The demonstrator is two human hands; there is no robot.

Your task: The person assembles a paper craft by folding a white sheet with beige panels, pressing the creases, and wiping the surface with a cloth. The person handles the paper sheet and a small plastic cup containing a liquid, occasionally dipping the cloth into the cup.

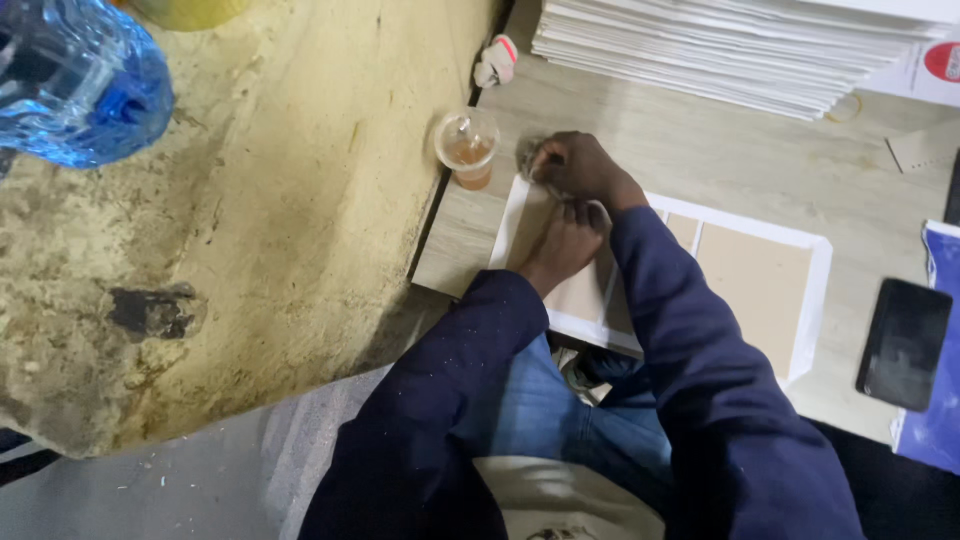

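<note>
Nearest to me, dark blue sleeves run up from the lap toward the work. From my remote seat, I see the left hand [562,245] lying flat, fingers loose, pressing the board [690,280] down near its left end. The right hand [580,168] sits just above it at the board's upper left corner, fingers curled and pinched on something small there; I cannot tell what, as the knuckles hide it.

As I judge it, the step in hand is working that corner. To do it well I would keep the left palm's weight steady so the board does not slide on the surface [700,150], and let only the right fingertips move, pulling snug along the edge rather than upward so nothing tears or wrinkles.

This board lies flat on the pale wood-grain surface, close to its left edge. It is a long rectangle with a white border all round and tan panels inside, set apart by narrow gaps; the right part lies in plain sight, the left part is under the hands.

Just beside the corner, to its left, stands a clear plastic cup [467,145] with brownish liquid, close enough to be knocked. Beyond it is a stack of white sheets [730,50]. Well to the right lies a dark phone [904,343]. A blue-tinted water bottle [75,85] rests on the rough yellowish slab [280,220] at left.
</note>
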